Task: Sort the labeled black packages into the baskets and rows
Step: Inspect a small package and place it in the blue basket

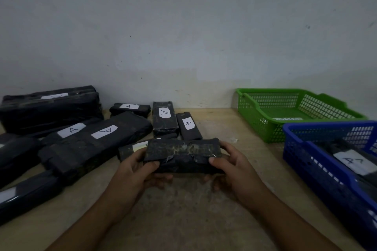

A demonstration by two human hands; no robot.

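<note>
Head view, the only one. Hands first: left hand (134,171) and right hand (234,167) each grip one short end of a black, brick-shaped, film-wrapped package (182,155). Thumbs are curled over the near top edge, fingers tucked under; neither hand is flat or loose.

Landmark = green plastic mesh basket (251,120). Package is held low over the pale wooden table (224,126), left of the green basket, nearer the camera and well apart from it. No label shows on its upward face, just wrinkled wrap w/ clear tape patches, so the letter can't be read.

Handling, my guess: it keeps its block shape btwn both hands w/ no sag, so contents prob. stiff. Weight can't be told, tho the two-hand hold hints at some heft. Film looks glossy and tape smooth, so it could slip from a one-hand pinch. Best hold is at the short ends, or a palm under the middle. Avoid the loose tape flap at the front edge; it may tear. Prob. needs a flip to find the label.

Blue plastic mesh basket (306,167) sits right in front of the green basket, touching or nearly so, w/ a black package (330,146) inside whose white label looks like an A. Well left of the green basket: small black A-labelled packages (165,118), then bigger black A-labelled packages (95,142). White slip (287,118) lies in the green basket, unreadable.
</note>
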